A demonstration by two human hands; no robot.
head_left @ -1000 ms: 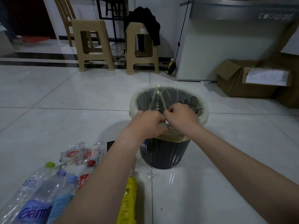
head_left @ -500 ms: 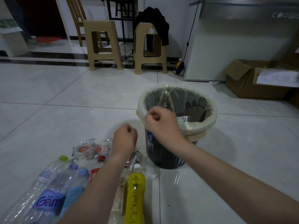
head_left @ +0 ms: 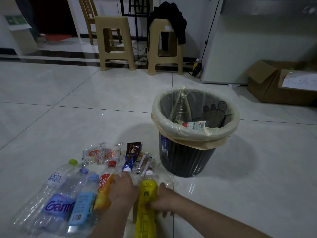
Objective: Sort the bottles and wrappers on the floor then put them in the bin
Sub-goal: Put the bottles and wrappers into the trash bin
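- to the right of my right hand point(head_left: 164, 200), pale glossy floor tiles point(head_left: 240, 194) run on to the frame edge.
- ahead and slightly right of that hand, well apart from it, stands the black ribbed plastic bin point(head_left: 181, 162), with a yellowish plastic liner point(head_left: 193, 134) folded over its rim.
- left of my left hand point(head_left: 123, 189), four label-wrapped plastic bottles point(head_left: 72, 201) lie side by side, touching, caps pointing away.
- just beyond those caps, ahead of the left hand, crinkled clear and dark snack wrappers point(head_left: 109, 154) lie in a cluster near the bin's foot.
- my right hand grasps the yellow plastic bottle point(head_left: 147, 189) from its right side, thumb up along it. the bottle lies on the floor between my hands, white cap towards the bin.
- my left hand lies palm down over a clear bottle whose white cap point(head_left: 127, 169) shows past the fingertips. i cannot tell whether it clasps or only rests.
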